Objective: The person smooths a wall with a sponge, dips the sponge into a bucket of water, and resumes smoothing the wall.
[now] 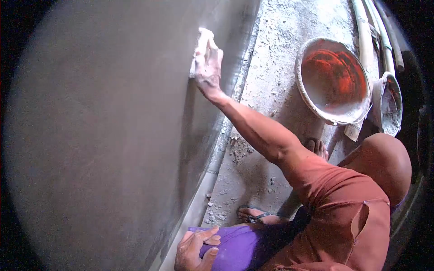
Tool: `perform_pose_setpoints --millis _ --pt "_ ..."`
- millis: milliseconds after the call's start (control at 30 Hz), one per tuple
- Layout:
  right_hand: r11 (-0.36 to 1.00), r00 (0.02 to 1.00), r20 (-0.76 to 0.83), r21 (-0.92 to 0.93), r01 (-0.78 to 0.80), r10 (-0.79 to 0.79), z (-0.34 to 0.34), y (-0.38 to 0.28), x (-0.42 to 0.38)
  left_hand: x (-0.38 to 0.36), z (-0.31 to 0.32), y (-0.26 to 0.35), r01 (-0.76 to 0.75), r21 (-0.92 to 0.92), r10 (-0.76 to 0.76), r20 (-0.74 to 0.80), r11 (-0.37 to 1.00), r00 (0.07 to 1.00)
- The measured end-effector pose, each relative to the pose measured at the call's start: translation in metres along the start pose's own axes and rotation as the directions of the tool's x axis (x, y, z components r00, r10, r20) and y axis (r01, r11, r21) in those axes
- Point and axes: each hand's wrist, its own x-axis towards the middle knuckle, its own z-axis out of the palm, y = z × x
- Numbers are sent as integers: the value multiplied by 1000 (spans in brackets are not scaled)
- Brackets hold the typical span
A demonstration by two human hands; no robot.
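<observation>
We see the right hand (207,63) stretched out at arm's length and pressed against the grey plastered wall (104,135), its fingers curled around a small pale pad or sponge (202,38) that lies flat on the wet surface near the wall's lower edge. The hand and the pad are both coated in light plaster dust, and we cannot tell exactly what the pad is made of. The left hand (196,250) rests open, fingers spread, on the person's knee, which is covered in purple cloth (235,246); it holds nothing. The right arm runs bare from the wrist back to a rust-red sleeve (343,203) with a tear in it. Below the arm, we make out two feet on the rough, gritty concrete floor (271,90), the nearer foot (260,216) in a sandal with a bluish strap, the farther foot (317,147) partly hidden behind the arm. The wall's surface looks smooth and evenly grey, meeting the floor along a pale line strewn with crumbs of dried mortar. Farther out on the floor, well apart from the working hand, stands a round reddish-orange basin (333,81) smeared with grey plaster. Just beside it, a smaller container (389,106) holds grey material, and pale poles (364,40) run along the floor past both.
</observation>
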Motion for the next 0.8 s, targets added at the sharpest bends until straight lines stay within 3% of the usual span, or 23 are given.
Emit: perform_pose_setpoints --millis 33,100,267,300,367,467,533,567,667,700,733,800 --pt "995 997 -35 -77 65 -68 3 8 9 -4 3 -5 -18 88 21 -27 996 999" --pt "985 995 -14 -143 -97 96 2 31 37 -10 3 -8 -31 182 42 -58 983 997" --pt "881 890 -60 -125 -455 451 6 54 46 -2 1 11 8 -13 -9 -52 1000 999" --pt "891 907 -76 -167 -421 414 7 38 32 1 2 8 4 -14 -5 -57 1000 998" --pt "943 950 -10 -120 -312 313 1 -4 7 8 3 0 -158 78 162 -47 984 986" --pt "993 996 -6 -88 -84 84 -4 -3 16 5 2 9 -54 118 60 -46 992 997" --pt "971 974 18 -83 -224 227 -1 39 42 2 3 4 -34 97 40 -59 995 997" --pt "960 969 -52 -136 -245 240 0 46 48 0 4 2 -22 67 27 -74 997 997" --pt "981 982 -14 -53 -187 186 0 48 27 6 4 0 -61 78 66 -66 995 996" --pt "969 977 3 -122 -213 215 -1 29 11 5 6 -9 -65 72 70 -67 995 995" --pt "987 998 -49 -158 29 -37 2 22 -5 3 7 -24 -103 169 111 -43 980 993" --pt "983 984 4 46 -179 179 -1 -24 -24 8 7 -27 -136 268 138 10 954 990"
